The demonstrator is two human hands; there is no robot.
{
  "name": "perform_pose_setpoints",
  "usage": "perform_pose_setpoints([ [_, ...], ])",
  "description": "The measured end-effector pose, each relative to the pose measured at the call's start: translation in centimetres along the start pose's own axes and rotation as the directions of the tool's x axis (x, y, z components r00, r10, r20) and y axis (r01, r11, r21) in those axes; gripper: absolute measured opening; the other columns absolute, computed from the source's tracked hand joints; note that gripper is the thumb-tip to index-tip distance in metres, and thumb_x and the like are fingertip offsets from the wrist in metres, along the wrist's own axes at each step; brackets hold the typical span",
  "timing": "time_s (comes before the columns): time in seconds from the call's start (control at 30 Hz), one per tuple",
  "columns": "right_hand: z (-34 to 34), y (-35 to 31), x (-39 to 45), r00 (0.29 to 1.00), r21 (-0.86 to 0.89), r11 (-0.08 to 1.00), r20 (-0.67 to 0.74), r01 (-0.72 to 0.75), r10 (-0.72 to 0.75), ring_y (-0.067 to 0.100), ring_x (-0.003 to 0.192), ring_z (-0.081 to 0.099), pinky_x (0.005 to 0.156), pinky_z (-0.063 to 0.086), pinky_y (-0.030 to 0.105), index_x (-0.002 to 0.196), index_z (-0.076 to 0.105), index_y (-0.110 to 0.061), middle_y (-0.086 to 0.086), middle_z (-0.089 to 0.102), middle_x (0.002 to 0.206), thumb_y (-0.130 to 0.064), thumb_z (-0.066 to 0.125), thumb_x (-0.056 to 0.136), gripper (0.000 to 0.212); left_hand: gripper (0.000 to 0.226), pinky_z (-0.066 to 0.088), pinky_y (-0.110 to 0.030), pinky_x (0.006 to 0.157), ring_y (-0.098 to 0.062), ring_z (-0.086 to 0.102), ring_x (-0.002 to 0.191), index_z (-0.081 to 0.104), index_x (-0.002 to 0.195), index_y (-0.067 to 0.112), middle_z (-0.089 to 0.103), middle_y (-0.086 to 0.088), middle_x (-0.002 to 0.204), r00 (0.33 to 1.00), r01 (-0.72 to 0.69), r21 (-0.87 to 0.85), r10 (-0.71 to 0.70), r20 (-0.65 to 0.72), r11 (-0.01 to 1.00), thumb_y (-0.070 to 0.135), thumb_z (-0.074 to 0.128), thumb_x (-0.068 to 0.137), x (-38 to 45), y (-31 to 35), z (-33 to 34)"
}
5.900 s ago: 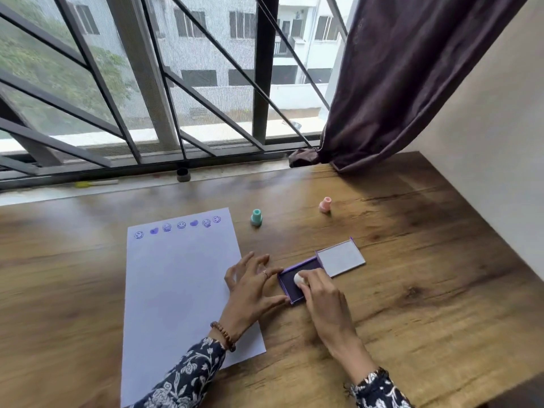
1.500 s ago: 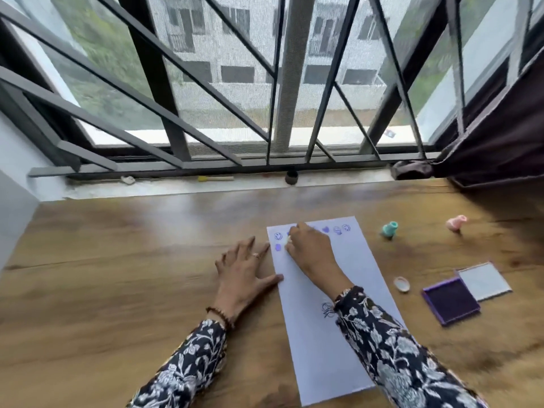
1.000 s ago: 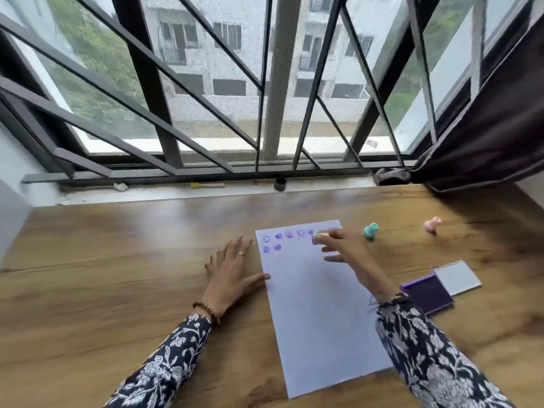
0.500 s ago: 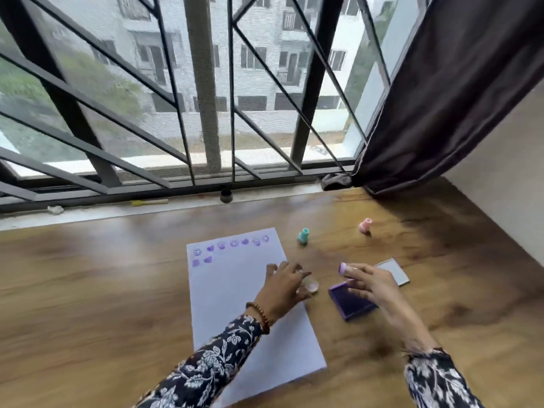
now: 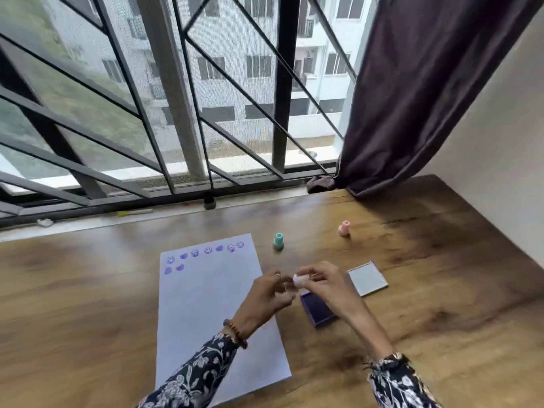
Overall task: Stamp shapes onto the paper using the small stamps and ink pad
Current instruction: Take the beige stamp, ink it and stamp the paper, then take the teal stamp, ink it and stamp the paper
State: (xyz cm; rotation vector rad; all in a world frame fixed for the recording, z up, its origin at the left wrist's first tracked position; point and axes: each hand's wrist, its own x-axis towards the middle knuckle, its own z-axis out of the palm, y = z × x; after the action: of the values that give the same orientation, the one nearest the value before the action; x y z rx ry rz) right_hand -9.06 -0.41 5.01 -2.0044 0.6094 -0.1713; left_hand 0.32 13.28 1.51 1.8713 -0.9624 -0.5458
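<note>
**Head view: nine marks down, stamp held over the ink pad**

Head view gives me the paper [image 5: 212, 304] lying on the wooden table [image 5: 88, 304], its far edge toward the window. I count a row of seven purple prints along that far edge and two more starting a second row at the far-left corner. The rest of the sheet is blank, so by my reading the job is early, with plenty left to stamp.

The right hand [image 5: 326, 285] pinches a small pale stamp [image 5: 298, 280] between thumb and fingertips, closed on it, just above the open ink pad [image 5: 318, 309] beside the paper's right edge. The left hand [image 5: 269, 293] curls in against the stamp; whether it grips anything, I cannot tell. A teal stamp [image 5: 278, 241] and a pink stamp [image 5: 344, 228] stand untouched farther back.
</note>
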Motion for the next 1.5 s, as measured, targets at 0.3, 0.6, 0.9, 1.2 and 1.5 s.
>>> perform_pose_setpoints([
  [0.3, -1.2, -1.7, 0.4, 0.979, -0.05, 0.983, 0.114, 0.178, -0.172, -0.005, 0.079, 0.065, 0.074, 0.053, 0.017, 0.086, 0.07, -0.022, -0.011, 0.071, 0.081, -0.017, 0.073, 0.074, 0.014, 0.074, 0.055, -0.021, 0.079, -0.012, 0.07, 0.088, 0.035, 0.119, 0.045, 0.073, -0.011, 0.093, 0.991, 0.101, -0.344, -0.127, -0.052, 0.933, 0.014, 0.079, 0.069, -0.4, 1.8, -1.8],
  [0.6, -1.4, -3.0, 0.5, 0.956, -0.088, 0.961, 0.158, 0.262, -0.246, -0.006, 0.07, 0.061, 0.064, 0.045, 0.002, 0.087, 0.073, -0.009, -0.005, 0.062, 0.078, -0.003, 0.071, 0.075, 0.013, 0.091, 0.054, -0.044, 0.089, -0.018, 0.072, 0.083, 0.027, 0.123, 0.054, 0.076, -0.009, 0.087, 0.997, 0.026, -0.267, -0.043, -0.058, 0.963, 0.008, 0.08, 0.065, 0.1, 2.6, -3.0],
  [0.9, -1.9, -2.7, 1.5, 0.964, -0.119, 0.963, 0.137, 0.243, -0.226, -0.014, 0.064, 0.054, 0.06, 0.038, 0.003, 0.086, 0.074, -0.009, -0.015, 0.058, 0.067, -0.009, 0.076, 0.07, 0.016, 0.097, 0.055, -0.024, 0.082, -0.009, 0.07, 0.079, 0.019, 0.129, 0.052, 0.075, -0.008, 0.085, 0.997, -0.042, -0.123, 0.033, -0.073, 0.992, 0.006, 0.078, 0.067, 1.0, 2.4, -3.0],
  [1.2, -2.0, -2.2, 2.2, 0.965, -0.045, 0.977, 0.177, 0.206, -0.195, 0.003, 0.068, 0.06, 0.063, 0.047, 0.019, 0.082, 0.074, -0.013, -0.002, 0.069, 0.073, -0.018, 0.077, 0.071, 0.012, 0.101, 0.055, -0.032, 0.085, -0.012, 0.069, 0.081, 0.008, 0.129, 0.055, 0.074, -0.007, 0.086, 0.996, -0.079, 0.04, 0.077, 0.053, 0.996, 0.008, 0.076, 0.071, 2.2, 2.1, -3.5],
  [1.5, -1.8, -1.1, 3.2, 0.995, 0.04, 0.997, 0.061, 0.071, -0.073, 0.004, 0.048, 0.061, 0.053, 0.051, 0.015, 0.074, 0.075, -0.014, -0.003, 0.068, 0.059, -0.016, 0.075, 0.073, 0.003, 0.095, 0.052, -0.016, 0.08, -0.002, 0.066, 0.081, 0.012, 0.125, 0.063, 0.072, -0.002, 0.09, 0.997, -0.077, -0.007, 0.076, -0.028, 0.997, 0.008, 0.072, 0.076, 2.8, 1.1, -1.3],
])
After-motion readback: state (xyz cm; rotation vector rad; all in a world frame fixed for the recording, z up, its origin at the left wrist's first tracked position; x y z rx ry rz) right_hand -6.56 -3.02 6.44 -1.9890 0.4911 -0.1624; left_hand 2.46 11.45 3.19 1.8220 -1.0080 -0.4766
